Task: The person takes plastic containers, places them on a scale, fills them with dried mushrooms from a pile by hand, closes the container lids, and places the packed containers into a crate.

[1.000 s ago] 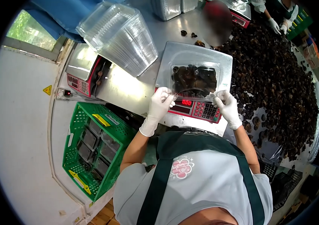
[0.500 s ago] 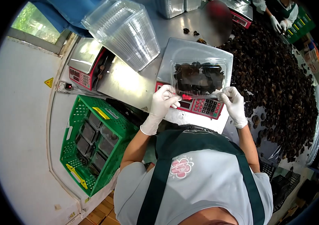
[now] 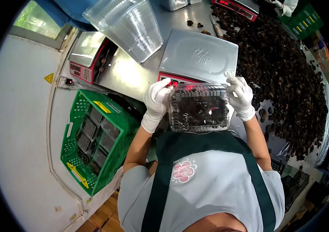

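A clear plastic clamshell box (image 3: 200, 111) of dark, shrivelled pieces is held up close to my apron, tipped with its broad face toward me. My gloved left hand (image 3: 156, 101) grips its left edge near the upper corner. At the opposite upper corner, my gloved right hand (image 3: 241, 97) has its fingers closed on the box, index finger bent upward. Just beyond the box lies the bare metal pan of a red weighing scale (image 3: 199, 54), whose keypad is mostly hidden behind the box.
On the left stands a green crate (image 3: 127, 123) holding several filled boxes. Stacked empty plastic boxes (image 3: 129, 31) rise behind it, near a second scale (image 3: 81, 73). A large dark heap (image 3: 284, 73) covers the table's right side. Another person's gloved hand (image 3: 276, 4) shows at top right.
The box has left the scale's pan and come toward my body, turning its face up to me. Both hands moved with it. The other person's hands have shifted upward in view.
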`<state>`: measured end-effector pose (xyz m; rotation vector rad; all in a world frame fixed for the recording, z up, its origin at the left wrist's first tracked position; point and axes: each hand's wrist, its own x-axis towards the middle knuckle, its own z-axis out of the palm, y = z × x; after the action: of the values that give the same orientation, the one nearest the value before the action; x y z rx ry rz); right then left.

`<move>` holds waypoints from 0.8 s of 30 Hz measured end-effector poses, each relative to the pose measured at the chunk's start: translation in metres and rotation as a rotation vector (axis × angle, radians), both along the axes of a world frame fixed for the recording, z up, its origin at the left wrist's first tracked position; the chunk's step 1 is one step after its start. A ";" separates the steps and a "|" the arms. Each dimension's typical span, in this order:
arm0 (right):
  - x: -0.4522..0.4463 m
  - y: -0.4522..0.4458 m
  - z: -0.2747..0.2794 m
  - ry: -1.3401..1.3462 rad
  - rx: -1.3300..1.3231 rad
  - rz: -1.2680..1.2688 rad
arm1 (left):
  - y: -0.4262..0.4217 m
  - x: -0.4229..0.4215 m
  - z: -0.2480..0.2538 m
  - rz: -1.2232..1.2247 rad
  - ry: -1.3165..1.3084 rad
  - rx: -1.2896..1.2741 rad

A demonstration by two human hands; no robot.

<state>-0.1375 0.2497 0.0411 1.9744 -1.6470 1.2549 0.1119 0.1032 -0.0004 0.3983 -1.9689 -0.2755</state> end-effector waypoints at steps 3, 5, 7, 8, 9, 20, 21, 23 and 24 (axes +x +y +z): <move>0.010 -0.006 -0.005 -0.004 -0.039 0.034 | 0.001 0.017 -0.001 0.041 0.005 0.061; 0.019 -0.007 0.000 -0.004 -0.017 0.055 | 0.003 0.025 0.008 0.114 -0.021 -0.013; 0.025 -0.009 0.003 0.027 0.000 0.075 | 0.005 0.034 0.013 0.131 -0.013 -0.018; 0.028 -0.010 0.002 0.025 0.001 0.088 | 0.006 0.038 0.014 0.133 -0.003 -0.022; 0.031 -0.011 0.002 0.031 0.006 0.101 | 0.006 0.042 0.015 0.137 0.000 -0.033; 0.062 -0.015 0.008 0.019 0.038 0.187 | 0.014 0.080 0.010 0.219 0.011 0.001; 0.064 -0.016 0.006 0.012 0.038 0.199 | 0.015 0.081 0.009 0.221 0.012 0.001; 0.065 -0.015 0.001 0.005 0.045 0.204 | 0.016 0.084 0.006 0.212 0.034 0.022; 0.066 -0.015 -0.002 -0.004 0.053 0.208 | 0.016 0.087 0.005 0.198 0.027 0.046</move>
<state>-0.0712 0.2348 0.0394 2.2241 -1.5227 1.2978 0.1991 0.1197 0.0041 0.6119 -1.8830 -0.1979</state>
